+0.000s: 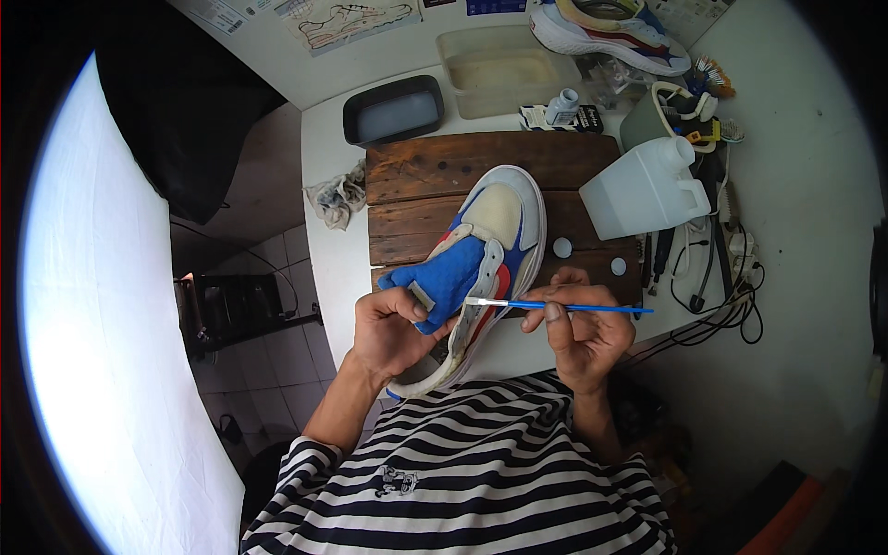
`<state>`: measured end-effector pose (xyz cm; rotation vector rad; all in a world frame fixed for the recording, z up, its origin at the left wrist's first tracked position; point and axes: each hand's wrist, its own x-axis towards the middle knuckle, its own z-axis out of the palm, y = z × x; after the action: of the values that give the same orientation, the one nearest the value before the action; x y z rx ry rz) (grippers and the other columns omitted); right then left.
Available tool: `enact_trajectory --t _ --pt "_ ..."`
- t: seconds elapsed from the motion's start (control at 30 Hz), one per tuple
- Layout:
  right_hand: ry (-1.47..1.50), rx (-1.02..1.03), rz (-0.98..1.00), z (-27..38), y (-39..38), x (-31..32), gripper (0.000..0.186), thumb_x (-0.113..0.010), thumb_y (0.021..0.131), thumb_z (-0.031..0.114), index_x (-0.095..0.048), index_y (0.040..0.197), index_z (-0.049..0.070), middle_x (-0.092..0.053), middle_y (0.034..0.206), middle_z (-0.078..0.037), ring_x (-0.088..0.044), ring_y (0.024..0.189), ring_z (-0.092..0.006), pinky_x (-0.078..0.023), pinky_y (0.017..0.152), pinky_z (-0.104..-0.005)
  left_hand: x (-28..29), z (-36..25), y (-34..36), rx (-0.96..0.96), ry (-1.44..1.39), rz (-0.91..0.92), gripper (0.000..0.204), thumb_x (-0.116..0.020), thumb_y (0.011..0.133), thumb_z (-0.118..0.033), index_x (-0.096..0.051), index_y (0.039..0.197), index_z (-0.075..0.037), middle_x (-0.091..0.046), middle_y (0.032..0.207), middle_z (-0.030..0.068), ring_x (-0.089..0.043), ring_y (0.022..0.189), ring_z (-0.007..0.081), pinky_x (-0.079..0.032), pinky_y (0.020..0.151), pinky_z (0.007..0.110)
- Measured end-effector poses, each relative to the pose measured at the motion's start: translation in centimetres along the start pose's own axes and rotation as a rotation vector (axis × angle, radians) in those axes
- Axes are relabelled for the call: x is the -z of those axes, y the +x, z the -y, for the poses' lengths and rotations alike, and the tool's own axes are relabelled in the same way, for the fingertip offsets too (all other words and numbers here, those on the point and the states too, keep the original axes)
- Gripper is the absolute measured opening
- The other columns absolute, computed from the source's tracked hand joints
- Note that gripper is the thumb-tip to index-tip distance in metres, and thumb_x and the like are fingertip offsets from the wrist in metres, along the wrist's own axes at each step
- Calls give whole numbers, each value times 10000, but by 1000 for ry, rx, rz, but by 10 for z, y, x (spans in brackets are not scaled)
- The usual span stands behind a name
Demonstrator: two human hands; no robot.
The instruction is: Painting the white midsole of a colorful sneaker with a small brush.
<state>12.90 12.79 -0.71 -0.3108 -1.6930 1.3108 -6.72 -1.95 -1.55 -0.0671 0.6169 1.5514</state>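
Observation:
A sneaker (pixel 497 215) in cream, blue, white and red lies unlaced on a dark wooden board, its toe pointing away from me. My left hand (pixel 393 328) is closed on its blue tongue (pixel 444 277), thumb on top by the small label, with some fingers hidden inside the opening. Between the fingers of my right hand (pixel 587 333) is a thin paintbrush (pixel 564 306) with a blue handle. Its pale bristle tip reaches left over the shoe's eyelet edge; whether it touches I cannot tell.
Wooden planks (pixel 407 217) lie on the white table. Beyond are a grey tub (pixel 393 109), clear container (pixel 504 74), small bottle (pixel 562 106) and another sneaker (pixel 610 37). At right stand a white jug (pixel 638 190) and cables (pixel 740 296); at left, a stained rag (pixel 338 196).

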Motion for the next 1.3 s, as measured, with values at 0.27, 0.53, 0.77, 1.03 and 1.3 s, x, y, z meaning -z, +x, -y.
enact_trajectory --t 0.27,0.53,0.77,1.03,1.3 --pt "-145 18 -209 1 6 30 102 -607 939 -25 -608 1039 -45 -716 888 -159 -673 655 -148 -523 825 -337 -8 1 -2 -17 -45 -32 551 -494 681 -79 -591 1207 53 -600 1300 173 -545 1231 280 -410 1081 429" --pt "-649 -141 -238 -36 0 53 150 -718 836 -12 -690 981 6 -702 882 -99 -679 774 -194 -536 656 -303 -13 -2 3 -68 -67 -58 597 -486 678 -75 -557 1253 72 -588 1321 192 -561 1216 289 -416 1089 404" --pt "-678 -144 -236 -50 -1 49 146 -728 825 -5 -690 965 18 -696 845 -95 -667 707 -190 -521 647 -303 -19 -4 2 -70 -86 -31 659 -486 683 -74 -509 1324 76 -597 1314 194 -556 1233 291 -415 1098 408" --pt "-619 -135 -291 -46 -5 53 116 -700 861 -9 -666 971 -21 -711 854 -101 -663 671 -158 -520 639 -272 -9 -3 3 -70 -101 10 620 -486 687 -70 -528 1286 81 -595 1306 202 -563 1216 303 -432 1083 420" --pt "-90 -159 -276 3 1 28 126 -578 955 9 -577 1054 -69 -699 857 -183 -657 590 -177 -542 689 -271 -16 -2 4 -78 -117 -64 700 -469 654 -88 -490 1318 135 -598 1300 249 -571 1216 343 -399 1117 431"
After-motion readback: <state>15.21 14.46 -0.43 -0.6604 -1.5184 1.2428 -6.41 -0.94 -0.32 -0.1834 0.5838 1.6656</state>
